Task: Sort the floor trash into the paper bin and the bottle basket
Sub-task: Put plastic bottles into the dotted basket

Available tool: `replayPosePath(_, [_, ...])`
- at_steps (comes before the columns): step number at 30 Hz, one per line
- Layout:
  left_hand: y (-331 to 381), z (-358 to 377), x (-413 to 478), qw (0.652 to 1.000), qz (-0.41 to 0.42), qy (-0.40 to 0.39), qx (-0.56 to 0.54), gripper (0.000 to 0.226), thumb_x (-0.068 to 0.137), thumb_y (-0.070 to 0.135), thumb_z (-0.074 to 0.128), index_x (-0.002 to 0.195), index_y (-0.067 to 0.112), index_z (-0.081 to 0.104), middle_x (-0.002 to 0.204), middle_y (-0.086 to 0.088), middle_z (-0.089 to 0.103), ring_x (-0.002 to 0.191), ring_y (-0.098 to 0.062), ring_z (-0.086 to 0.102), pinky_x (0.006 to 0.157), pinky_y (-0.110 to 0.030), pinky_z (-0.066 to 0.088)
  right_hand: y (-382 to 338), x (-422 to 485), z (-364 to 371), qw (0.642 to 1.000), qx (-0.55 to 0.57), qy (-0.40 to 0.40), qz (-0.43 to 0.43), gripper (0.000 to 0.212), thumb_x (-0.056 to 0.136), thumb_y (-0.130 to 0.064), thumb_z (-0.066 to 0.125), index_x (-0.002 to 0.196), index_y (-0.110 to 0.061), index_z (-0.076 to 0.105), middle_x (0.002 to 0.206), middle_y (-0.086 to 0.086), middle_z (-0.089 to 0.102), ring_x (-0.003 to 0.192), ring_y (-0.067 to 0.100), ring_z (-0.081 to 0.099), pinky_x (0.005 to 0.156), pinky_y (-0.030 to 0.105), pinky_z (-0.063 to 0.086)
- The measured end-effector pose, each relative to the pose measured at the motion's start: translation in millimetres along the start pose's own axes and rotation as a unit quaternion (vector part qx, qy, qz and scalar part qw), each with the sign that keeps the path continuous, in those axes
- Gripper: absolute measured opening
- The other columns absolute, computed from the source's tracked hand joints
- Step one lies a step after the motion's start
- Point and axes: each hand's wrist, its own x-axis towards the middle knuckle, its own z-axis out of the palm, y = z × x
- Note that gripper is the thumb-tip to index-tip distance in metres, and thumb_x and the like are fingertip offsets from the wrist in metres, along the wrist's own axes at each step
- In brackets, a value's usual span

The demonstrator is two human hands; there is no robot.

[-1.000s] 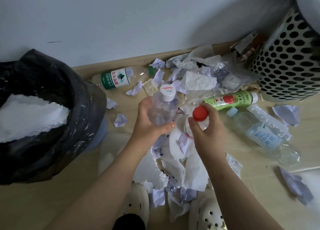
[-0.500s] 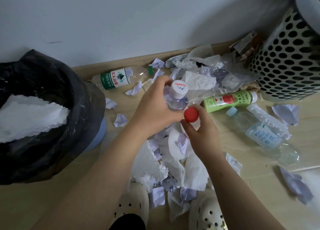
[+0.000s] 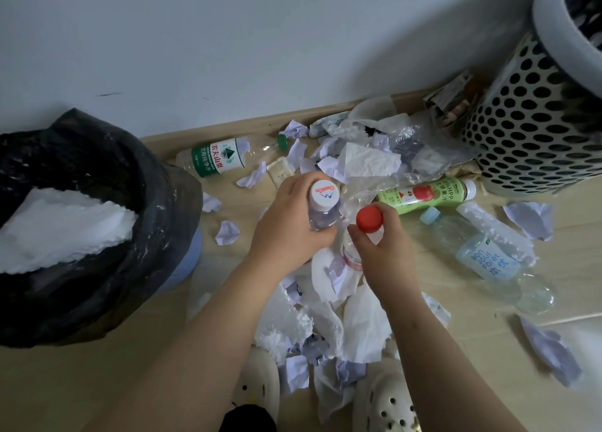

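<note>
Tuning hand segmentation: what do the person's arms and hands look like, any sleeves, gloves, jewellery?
Left hand and right hand are bare: no gloves, rings or watch. Left forearm and right forearm uncovered to the frame edge; no sleeve in view.

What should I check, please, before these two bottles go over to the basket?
1. Grip of left hand on white-cap bottle: ok.
2. Grip of right hand on red-cap bottle: ok.
3. Upright basket in view: ok.
4. Room in basket: cannot tell.
5. Base of red-cap bottle free of paper: cannot tell.
</note>
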Motion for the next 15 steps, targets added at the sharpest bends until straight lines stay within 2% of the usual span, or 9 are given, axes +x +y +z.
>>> replayPosePath(2, [1, -2, 0, 1.0, -0.014, 0.006, -0.006, 0.056, 0.069, 0.016, 0.077, 0.118, 0.021, 0.05, 0.118, 0.004, 0.053, 0.098, -0.004, 0.045, 0.073, -0.005, 0.033, -4, -2, -2, 1.0, 0.015, 0.012, 0.014, 0.029, 0.088, -0.02, 0.062, 0.115, -0.02, 0.051, 0.083, -0.022, 0.049, 0.089, 0.01, 0.049, 0.074, 0.019, 0.032])
replayPosePath(4, [6, -7, -2, 0.999, -0.018, 0.018, -0.02, 0.056, 0.069, 0.016, 0.079, 0.116, 0.022, 0.049, 0.118, 0.003, 0.054, 0.102, -0.007, 0.048, 0.076, -0.002, 0.031, -11, -6, -5, 0.999, 0.03, 0.03, 0.017, 0.027, 0.087, -0.02, 0.062, 0.112, -0.021, 0.051, 0.085, -0.018, 0.051, 0.09, 0.01, 0.049, 0.076, 0.02, 0.033])
replayPosePath(8, [33, -23, -4, 0.997, -0.001, 0.061, -0.057, 0.057, 0.067, 0.012, 0.08, 0.106, 0.032, 0.043, 0.109, 0.008, 0.053, 0.102, -0.007, 0.05, 0.081, -0.003, 0.034, -33, -11, -25, 0.997, 0.042, 0.07, -0.012, 0.025, 0.085, -0.022, 0.066, 0.105, -0.026, 0.052, 0.09, -0.014, 0.054, 0.091, 0.009, 0.05, 0.073, 0.019, 0.035])
replayPosePath(12, [67, -37, -6, 0.993, 0.023, 0.082, -0.078, 0.059, 0.067, 0.007, 0.079, 0.099, 0.039, 0.041, 0.099, 0.016, 0.052, 0.094, -0.001, 0.052, 0.077, -0.002, 0.038, -58, -17, -51, 0.994, 0.033, 0.1, -0.038, 0.03, 0.083, -0.022, 0.068, 0.11, -0.024, 0.055, 0.101, -0.011, 0.053, 0.096, 0.007, 0.046, 0.081, 0.019, 0.031])
replayPosePath(13, [82, -40, -3, 0.993, 0.029, 0.079, -0.084, 0.06, 0.068, 0.008, 0.079, 0.1, 0.04, 0.04, 0.101, 0.014, 0.052, 0.096, -0.004, 0.052, 0.079, -0.006, 0.04, -66, -19, -62, 0.991, 0.04, 0.122, -0.044, 0.032, 0.082, -0.023, 0.069, 0.112, -0.023, 0.056, 0.101, -0.011, 0.053, 0.097, 0.007, 0.047, 0.082, 0.02, 0.031])
replayPosePath(15, [101, -46, -1, 0.99, 0.036, 0.096, -0.099, 0.059, 0.064, 0.016, 0.081, 0.098, 0.042, 0.04, 0.103, 0.01, 0.052, 0.102, -0.014, 0.053, 0.087, -0.027, 0.048, -76, -22, -78, 0.987, 0.048, 0.144, -0.053, 0.029, 0.081, -0.025, 0.07, 0.107, -0.027, 0.057, 0.096, -0.013, 0.056, 0.096, 0.009, 0.049, 0.081, 0.022, 0.034])
